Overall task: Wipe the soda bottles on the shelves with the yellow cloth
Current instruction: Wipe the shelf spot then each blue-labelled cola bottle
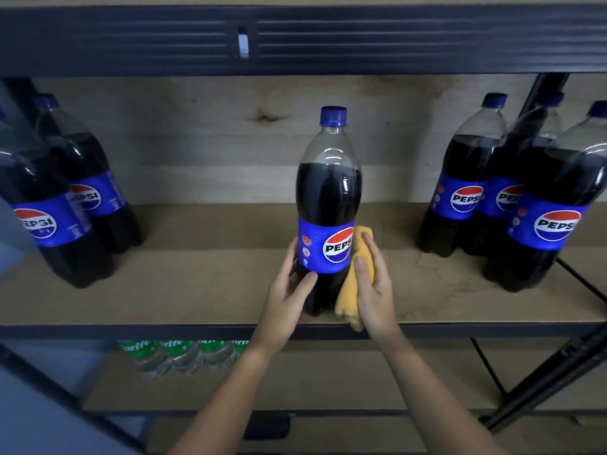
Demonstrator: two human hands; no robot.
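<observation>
Two bare forearms come up from the bottom of the view, and here are the hands at the shelf edge. The left hand [289,284] is on the lower body of the upright clear plastic Pepsi bottle with the blue cap and blue label [328,205], fingers [290,257] curled round its left side and the thumb laid across the dark front just under the label: a steadying hold. The right hand [372,284] has the bunched yellow cloth [351,290] wrapped in its fingers, pressed against the bottle's right flank, the cloth running from label height down to near the base.

So the bottle stands between the two hands, near the front lip of the brown board shelf [197,290], long axis straight up, cap well above both hands. That's the relation that counts: the cloth is low on the right side, and the shoulder and neck lie directly above it. My read is a stroke up along that axis, or round the label, with the left hand bracing so the tall bottle doesn't tip backward.

Well apart to the left stand two more Pepsi bottles [78,198], to the right a cluster of three [512,205]. Green-labelled Sprite bottles [177,354] sit on the shelf below.
</observation>
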